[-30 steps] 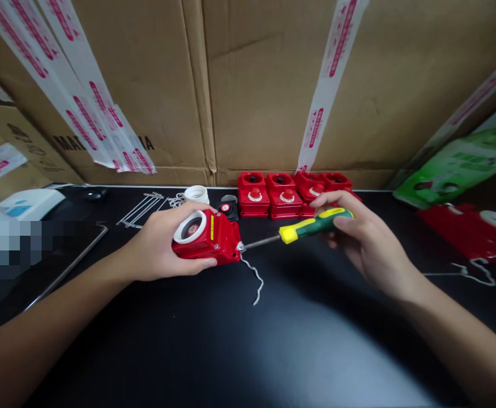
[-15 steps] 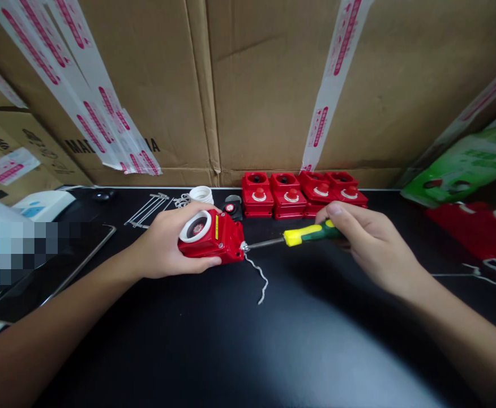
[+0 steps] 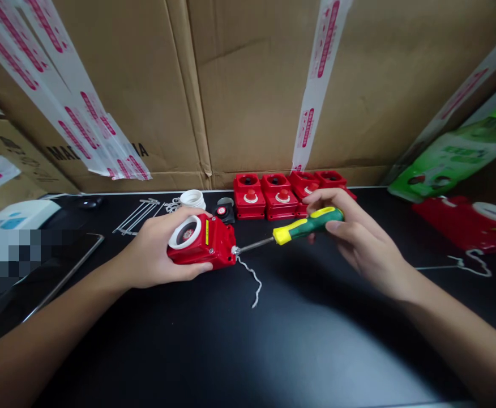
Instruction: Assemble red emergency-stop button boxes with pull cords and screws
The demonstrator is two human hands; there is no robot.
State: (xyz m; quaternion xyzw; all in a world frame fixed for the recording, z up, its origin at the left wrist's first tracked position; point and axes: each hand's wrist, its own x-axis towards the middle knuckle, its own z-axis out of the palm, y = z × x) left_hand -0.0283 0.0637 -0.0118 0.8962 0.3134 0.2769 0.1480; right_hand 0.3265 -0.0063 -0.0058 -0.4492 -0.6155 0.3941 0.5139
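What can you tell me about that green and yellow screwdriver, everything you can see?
The screwdriver has a thick green and yellow handle, plastic or rubbery by its look, and a slim metal shaft. The right hand grips the handle's green end. It slants gently in the view, handle end higher, shaft pointing toward the red box. Its tip meets the box's near-right end, by the white cord; the tip's shape is unclear.

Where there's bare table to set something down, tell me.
Widest: the black tabletop between left forearm and right forearm, nearer than the held red box. Smaller, seemingly: between right forearm and the white string at right. Crowded: the back, with four red boxes, white rings, metal rods.
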